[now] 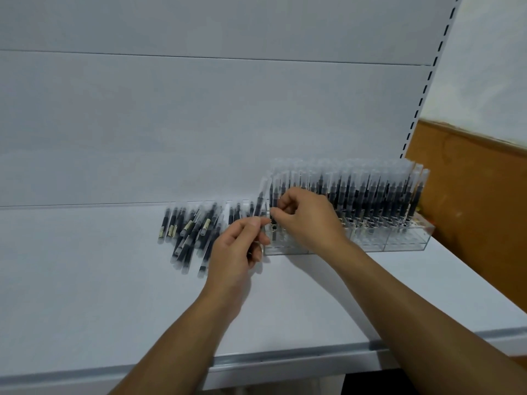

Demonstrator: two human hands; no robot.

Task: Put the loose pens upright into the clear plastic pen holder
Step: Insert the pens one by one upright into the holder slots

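Note:
A clear plastic pen holder stands on the white shelf at the right, packed with upright black pens with frosted caps. A heap of loose pens lies flat to its left. My left hand grips a pen that points up, just left of the holder's left end. My right hand pinches another pen standing at the holder's left end, over the front slots. The lower part of each held pen is hidden by fingers.
The white shelf has a grey front edge near me. A white back panel rises behind the pens. A slotted upright runs along the right, with an orange-brown wall beyond it.

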